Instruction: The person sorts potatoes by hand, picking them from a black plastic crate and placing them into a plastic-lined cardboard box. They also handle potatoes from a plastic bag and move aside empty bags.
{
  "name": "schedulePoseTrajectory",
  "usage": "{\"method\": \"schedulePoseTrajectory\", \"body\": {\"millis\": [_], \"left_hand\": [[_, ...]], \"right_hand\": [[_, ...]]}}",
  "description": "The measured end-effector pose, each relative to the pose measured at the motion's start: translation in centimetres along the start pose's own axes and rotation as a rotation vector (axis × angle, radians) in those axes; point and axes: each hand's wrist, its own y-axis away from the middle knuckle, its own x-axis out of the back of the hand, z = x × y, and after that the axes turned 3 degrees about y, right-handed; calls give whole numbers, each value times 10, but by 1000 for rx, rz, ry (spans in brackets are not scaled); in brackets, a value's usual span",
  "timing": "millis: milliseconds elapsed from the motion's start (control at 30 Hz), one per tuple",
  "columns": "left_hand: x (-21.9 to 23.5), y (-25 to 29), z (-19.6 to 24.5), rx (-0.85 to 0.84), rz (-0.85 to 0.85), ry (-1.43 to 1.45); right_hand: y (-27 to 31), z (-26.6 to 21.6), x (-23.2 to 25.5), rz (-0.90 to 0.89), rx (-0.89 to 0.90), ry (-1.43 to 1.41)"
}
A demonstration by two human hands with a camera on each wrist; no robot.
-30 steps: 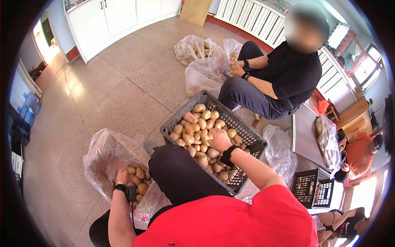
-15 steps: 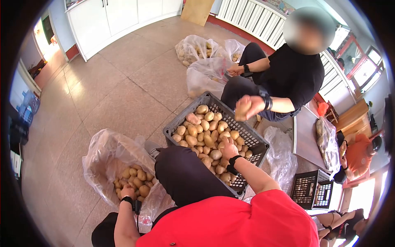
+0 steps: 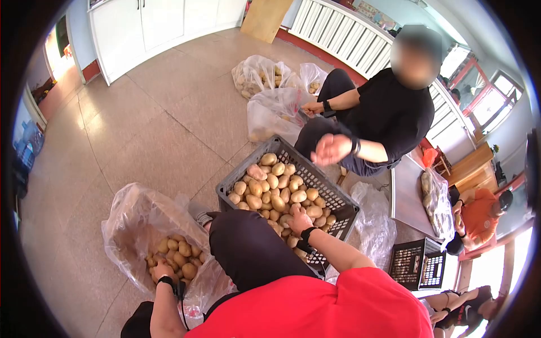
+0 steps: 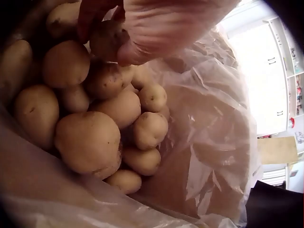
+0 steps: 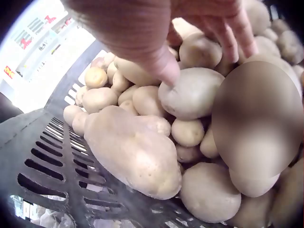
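Observation:
My left hand [image 3: 162,270] is down in a clear plastic bag [image 3: 127,217] of potatoes [image 3: 181,254]. In the left wrist view its thumb and fingers curl round a small potato [image 4: 105,42], partly hidden by the hand. To the right, a black slatted crate [image 3: 333,173] full of potatoes [image 3: 274,181] sits beside my knee. My right hand [image 3: 298,221] reaches into this crate. Its thumb touches a pale potato [image 5: 192,93] in the right wrist view, with the fingers spread loosely over the others. A large, long potato [image 5: 135,152] lies near the crate wall.
Across the crate sits a person in black [image 3: 394,112], one hand raised over the crate's far edge. Potato-filled bags [image 3: 262,76] stand beside them. An empty-looking plastic bag [image 3: 375,217] and another black crate [image 3: 414,265] are at the right.
My left hand has shifted within the bag, and my right hand has moved a little across the potatoes. The other person's hand swung over the crate with a potato, which no longer shows in it.

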Motion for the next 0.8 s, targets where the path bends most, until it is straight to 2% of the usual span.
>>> {"method": "schedulePoseTrajectory", "body": {"millis": [67, 167, 200, 367, 433, 533, 600, 733, 800], "left_hand": [[5, 8, 5, -62, 37, -46], [-13, -6, -11, -147, 97, -23], [-13, -9, -12, -152, 72, 7], [6, 18, 11, -105, 123, -84], [27, 41, 34, -4, 164, -100], [22, 33, 27, -7, 158, -154], [17, 26, 21, -14, 172, -132], [6, 15, 12, -20, 172, -151], [6, 17, 15, 18, 158, -147]], "right_hand": [[0, 0, -4, -4, -21, -16], [3, 0, -5, -3, -24, 11], [5, -1, -3, -36, -15, 43], [16, -2, -4, -149, 69, 90], [24, 1, -4, -111, 122, 110], [27, 4, -2, -94, 147, 95], [27, 8, 1, -142, 134, 46], [26, 11, 3, -102, 112, 63], [29, 11, 4, -178, -41, 82]]}}
